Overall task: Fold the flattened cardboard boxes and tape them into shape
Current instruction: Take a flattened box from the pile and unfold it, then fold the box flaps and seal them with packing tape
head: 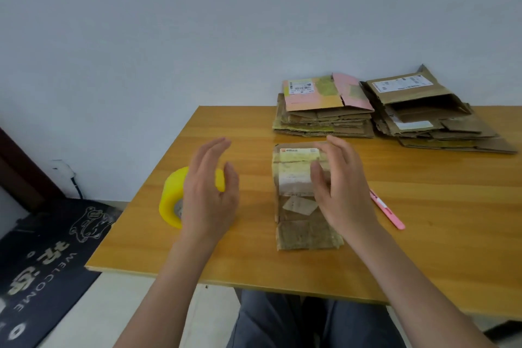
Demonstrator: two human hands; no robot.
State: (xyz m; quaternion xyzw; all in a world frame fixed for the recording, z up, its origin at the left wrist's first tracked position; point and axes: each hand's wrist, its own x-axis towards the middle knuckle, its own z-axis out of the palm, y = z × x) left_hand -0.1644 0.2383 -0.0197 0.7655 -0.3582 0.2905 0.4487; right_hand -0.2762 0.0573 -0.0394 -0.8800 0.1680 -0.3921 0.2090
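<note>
A flattened brown cardboard box [299, 203] with a white label lies on the wooden table [423, 220] in front of me. My right hand [341, 189] hovers over its right side, fingers straight and relaxed, holding nothing. My left hand [210, 192] is raised with straight fingers in front of a yellow tape roll [173, 198], which lies at the table's left side; whether the hand touches the roll I cannot tell. Two stacks of flattened boxes sit at the back: one topped by a pink box [324, 104], the other brown [432, 116].
A pink utility knife [387, 209] lies on the table right of the box. The table's left edge drops to the floor, where a dark welcome mat [48, 263] lies. A pale wall stands behind the table. My knees show below the front edge.
</note>
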